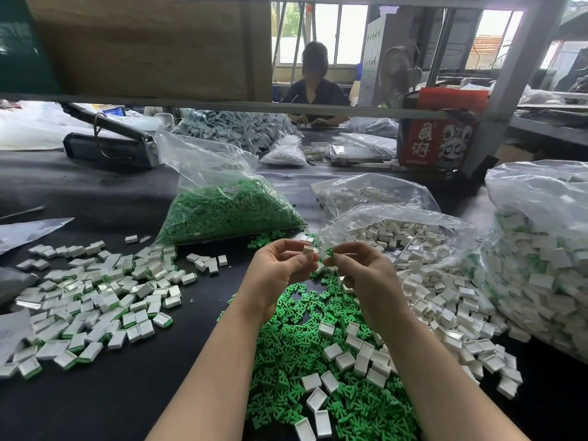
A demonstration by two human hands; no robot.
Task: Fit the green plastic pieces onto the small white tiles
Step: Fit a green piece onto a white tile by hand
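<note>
My left hand [281,268] pinches one small white tile [308,249] at its fingertips, raised above the table. Close beside it, my right hand [362,268] pinches a green plastic piece [329,252]. Tile and green piece are a short gap apart. Below my forearms lies a loose heap of green pieces [321,370] with several empty white tiles [345,361] scattered on it. To the left spreads a pile of tiles with green edges [95,300].
A clear bag of green pieces [229,208] lies ahead on the black table. Bags of white tiles [404,237] sit at centre right, and a big bag of tiles [541,259] at the far right. A person sits across the table behind a shelf frame.
</note>
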